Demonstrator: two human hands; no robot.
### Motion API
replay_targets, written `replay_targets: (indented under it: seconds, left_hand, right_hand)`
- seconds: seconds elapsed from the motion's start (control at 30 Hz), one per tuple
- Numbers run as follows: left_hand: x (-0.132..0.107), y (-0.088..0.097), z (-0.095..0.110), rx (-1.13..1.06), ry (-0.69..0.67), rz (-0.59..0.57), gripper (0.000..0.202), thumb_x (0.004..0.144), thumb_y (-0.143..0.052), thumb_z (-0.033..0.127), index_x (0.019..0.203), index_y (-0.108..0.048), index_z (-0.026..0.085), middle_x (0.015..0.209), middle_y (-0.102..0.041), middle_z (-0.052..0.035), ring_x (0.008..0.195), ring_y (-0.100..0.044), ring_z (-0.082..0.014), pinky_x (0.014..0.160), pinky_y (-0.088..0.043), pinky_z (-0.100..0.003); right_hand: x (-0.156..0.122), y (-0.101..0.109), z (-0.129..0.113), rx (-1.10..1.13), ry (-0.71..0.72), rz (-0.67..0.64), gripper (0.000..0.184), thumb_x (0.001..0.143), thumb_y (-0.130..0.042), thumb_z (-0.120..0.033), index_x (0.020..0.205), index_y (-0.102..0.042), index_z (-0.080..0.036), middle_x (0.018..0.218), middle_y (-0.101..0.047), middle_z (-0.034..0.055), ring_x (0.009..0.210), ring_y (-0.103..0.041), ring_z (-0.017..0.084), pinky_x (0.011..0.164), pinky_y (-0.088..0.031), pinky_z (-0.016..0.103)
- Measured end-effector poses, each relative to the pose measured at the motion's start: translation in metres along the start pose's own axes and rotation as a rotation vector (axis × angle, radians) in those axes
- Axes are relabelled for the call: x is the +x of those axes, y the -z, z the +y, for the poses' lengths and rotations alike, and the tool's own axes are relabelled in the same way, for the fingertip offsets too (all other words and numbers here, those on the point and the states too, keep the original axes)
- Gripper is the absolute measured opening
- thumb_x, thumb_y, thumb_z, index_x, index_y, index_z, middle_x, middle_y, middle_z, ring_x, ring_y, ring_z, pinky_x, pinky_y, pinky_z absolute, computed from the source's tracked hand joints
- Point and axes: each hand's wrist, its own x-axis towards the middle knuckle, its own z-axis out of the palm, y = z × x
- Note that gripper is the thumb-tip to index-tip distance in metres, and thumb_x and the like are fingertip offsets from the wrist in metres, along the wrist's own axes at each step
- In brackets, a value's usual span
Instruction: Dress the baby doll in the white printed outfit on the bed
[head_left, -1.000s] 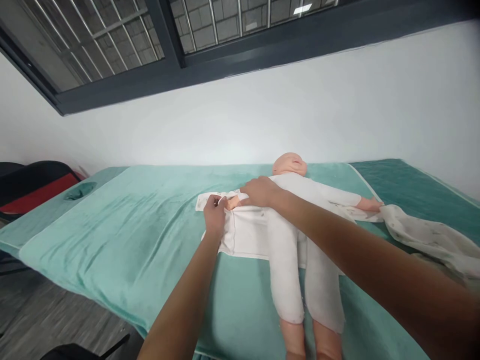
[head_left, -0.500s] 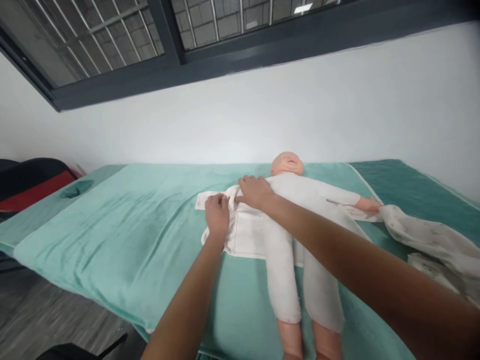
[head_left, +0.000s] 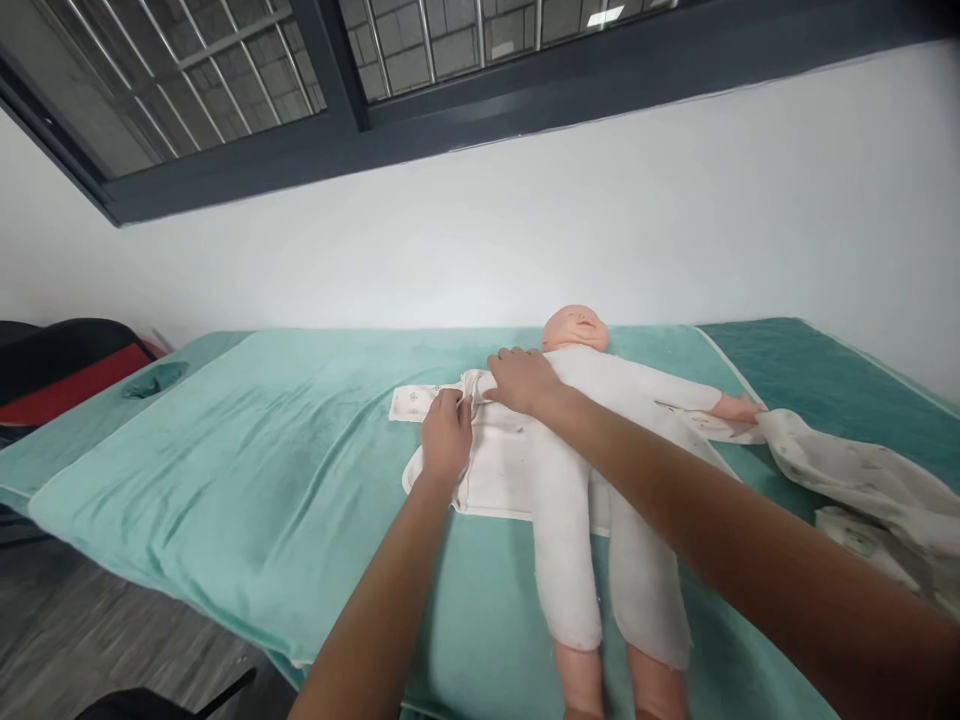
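A baby doll (head_left: 559, 465) with a white cloth body lies on its back on the bed. Under its side a white printed baby shirt (head_left: 495, 465) is spread, with one sleeve (head_left: 412, 402) stretched out to the left. My left hand (head_left: 448, 435) pinches the gathered cloth of that sleeve. Just to the right, my right hand (head_left: 523, 380) is curled over the doll's arm by the sleeve opening, thumb below and fingers above. The arm is mostly hidden by this hand and the cloth.
A teal sheet (head_left: 225, 470) covers the bed, which stands against a white wall under a barred window (head_left: 480, 50). More pale printed cloth (head_left: 862, 465) lies at the right by the doll's other hand. A black and red chair (head_left: 75, 370) is at the left.
Both hands have shifted slightly right, toward the doll's shoulder. The gathered sleeve cloth has moved with them, and more of the sleeve end shows to the left.
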Motion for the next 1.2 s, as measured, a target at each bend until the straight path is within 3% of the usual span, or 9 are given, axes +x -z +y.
replay_targets:
  seconds: [0.1, 0.17, 0.23, 0.33, 0.43, 0.57, 0.8, 1.0, 1.2]
  left_hand:
    - [0.000, 0.002, 0.002, -0.033, 0.031, 0.028, 0.020, 0.099, -0.039, 0.035, 0.090, -0.052, 0.022, 0.087, -0.061, -0.0032, 0.081, -0.056, -0.0194, 0.069, -0.036, -0.029]
    - [-0.001, 0.003, 0.003, -0.032, 0.016, 0.043, 0.020, 0.099, -0.039, 0.035, 0.090, -0.052, 0.022, 0.088, -0.061, -0.0038, 0.083, -0.056, -0.0196, 0.071, -0.036, -0.029]
    - [-0.001, 0.003, 0.003, -0.027, -0.005, 0.055, 0.021, 0.099, -0.038, 0.035, 0.090, -0.051, 0.021, 0.090, -0.061, -0.0044, 0.085, -0.055, -0.0197, 0.072, -0.037, -0.029]
    - [-0.002, 0.004, 0.005, -0.027, -0.014, 0.061, 0.021, 0.099, -0.038, 0.035, 0.090, -0.051, 0.021, 0.090, -0.060, -0.0044, 0.085, -0.055, -0.0194, 0.073, -0.037, -0.029]
    - [-0.001, 0.006, 0.009, -0.054, 0.003, 0.037, 0.021, 0.098, -0.040, 0.035, 0.088, -0.052, 0.021, 0.090, -0.060, -0.0043, 0.085, -0.055, -0.0192, 0.074, -0.037, -0.030]
    - [0.000, 0.009, 0.023, -0.184, 0.104, -0.016, 0.020, 0.095, -0.045, 0.037, 0.090, -0.056, 0.021, 0.093, -0.064, -0.0036, 0.088, -0.057, -0.0194, 0.078, -0.039, -0.030]
    - [0.013, 0.007, 0.069, -0.398, 0.232, -0.126, 0.022, 0.092, -0.047, 0.037, 0.077, -0.048, 0.021, 0.073, -0.052, 0.0031, 0.070, -0.047, -0.0136, 0.067, -0.035, -0.026]
    - [0.043, 0.005, 0.092, -0.460, 0.256, -0.138, 0.021, 0.090, -0.049, 0.036, 0.075, -0.047, 0.020, 0.071, -0.049, 0.0035, 0.068, -0.044, -0.0123, 0.065, -0.033, -0.025]
    - [0.066, 0.022, 0.095, -0.493, 0.236, -0.078, 0.018, 0.088, -0.050, 0.033, 0.076, -0.049, 0.020, 0.069, -0.049, 0.0039, 0.066, -0.044, -0.0116, 0.064, -0.034, -0.025]
  right_hand:
    - [-0.026, 0.010, 0.037, 0.249, -0.050, 0.234, 0.037, 0.095, -0.047, -0.043, 0.121, -0.056, -0.019, 0.125, -0.058, 0.0118, 0.108, -0.056, 0.026, 0.087, -0.045, 0.037]
    - [-0.050, 0.008, 0.070, 0.418, -0.225, 0.531, 0.034, 0.093, -0.047, -0.038, 0.115, -0.059, -0.016, 0.118, -0.060, 0.0148, 0.106, -0.056, 0.027, 0.090, -0.045, 0.038]
    - [-0.077, -0.001, 0.100, 0.467, -0.497, 0.689, 0.039, 0.089, -0.050, -0.039, 0.115, -0.059, -0.013, 0.111, -0.061, 0.0166, 0.104, -0.058, 0.029, 0.091, -0.045, 0.042]
    - [-0.108, -0.018, 0.124, 0.508, -0.735, 0.508, 0.047, 0.090, -0.046, -0.047, 0.120, -0.058, -0.013, 0.101, -0.066, 0.0165, 0.101, -0.060, 0.033, 0.090, -0.045, 0.047]
    - [-0.122, -0.026, 0.127, 0.555, -0.738, 0.374, 0.056, 0.092, -0.037, -0.057, 0.126, -0.056, -0.016, 0.103, -0.068, 0.0176, 0.105, -0.061, 0.036, 0.092, -0.045, 0.050]
    - [-0.120, -0.028, 0.124, 0.696, -0.727, 0.365, 0.068, 0.091, -0.038, -0.064, 0.138, -0.050, -0.017, 0.122, -0.064, 0.0189, 0.120, -0.056, 0.037, 0.102, -0.041, 0.052]
    - [-0.115, -0.034, 0.121, 1.379, -0.580, 0.359, 0.077, 0.081, -0.061, -0.063, 0.147, -0.039, -0.029, 0.152, -0.041, 0.0035, 0.134, -0.048, 0.025, 0.110, -0.043, 0.037]
    - [-0.111, -0.031, 0.102, 1.701, -0.432, 0.366, 0.084, 0.076, -0.074, -0.049, 0.148, -0.035, -0.033, 0.135, -0.058, 0.0035, 0.123, -0.057, 0.022, 0.106, -0.048, 0.035]
    - [-0.104, -0.039, 0.086, 1.785, -0.322, 0.281, 0.087, 0.076, -0.076, -0.046, 0.150, -0.032, -0.035, 0.122, -0.064, 0.0028, 0.115, -0.061, 0.019, 0.102, -0.049, 0.033]
